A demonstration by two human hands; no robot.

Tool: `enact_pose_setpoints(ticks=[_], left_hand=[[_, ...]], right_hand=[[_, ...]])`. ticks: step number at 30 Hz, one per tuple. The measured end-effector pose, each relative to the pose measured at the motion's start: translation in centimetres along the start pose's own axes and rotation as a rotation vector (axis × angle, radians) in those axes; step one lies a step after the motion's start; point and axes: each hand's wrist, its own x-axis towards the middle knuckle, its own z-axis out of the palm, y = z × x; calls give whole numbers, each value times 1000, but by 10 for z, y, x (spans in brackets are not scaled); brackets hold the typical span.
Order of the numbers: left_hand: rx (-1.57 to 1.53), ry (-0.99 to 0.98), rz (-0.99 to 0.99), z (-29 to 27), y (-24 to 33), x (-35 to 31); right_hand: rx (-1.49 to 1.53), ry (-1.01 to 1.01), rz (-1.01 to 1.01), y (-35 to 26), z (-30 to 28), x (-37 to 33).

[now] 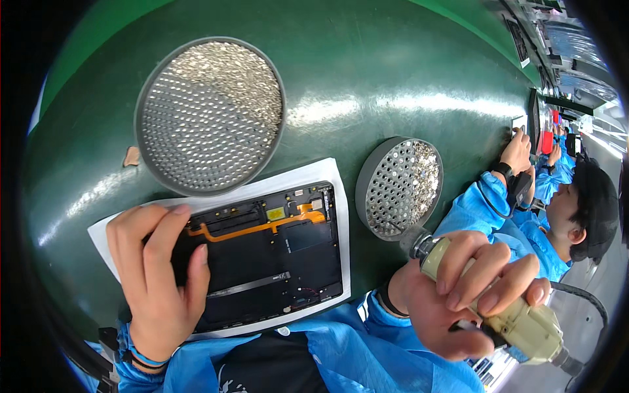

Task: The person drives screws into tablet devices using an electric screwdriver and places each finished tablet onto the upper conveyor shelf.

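My right hand [475, 295] is wrapped round a cream-coloured electric screwdriver [524, 327]. The tool's clear nose [411, 240] reaches to the near edge of a small round screw tray [393, 190], a perforated plate with loose screws heaped on its right side. My left hand [154, 262] lies over the left part of an opened tablet [262, 255], thumb apart from the fingers. Inside the tablet's black housing show an orange flex cable [242, 229], a yellow patch and a grey strip. Under the tablet is a white sheet [343, 196].
A larger round screw tray [203, 131] stands beyond the tablet on the green table [367, 65]. Left of it lies a small brown scrap [132, 156]. At the right sits a co-worker [517, 209] in a blue jacket and black cap. A dark cable [590, 298] trails from the screwdriver.
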Motion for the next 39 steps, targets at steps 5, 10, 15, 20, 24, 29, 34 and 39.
enact_pose_setpoints(ticks=[5,10,15,20,24,29,34,39], left_hand=[[34,-40,2,-2,1,4],[50,-75,3,-2,-2,4],[71,-90,1,-5,-3,0],[58,-87,3,-4,-3,3],[66,-95,6,-4,-3,3],[72,-95,3,-5,-3,3],[57,-90,10,-4,-4,3],[52,-84,8,-4,-3,3]], right_hand=[[-44,-8,-13,-9,-4,-1],[-62,130,249,-22,4,0],[79,121,282,-21,3,-7],[-5,92,249,-18,5,-2],[55,171,170,-12,9,-11],[30,112,207,-10,4,-12],[27,38,261,-8,1,-9],[36,49,157,-2,3,-10]])
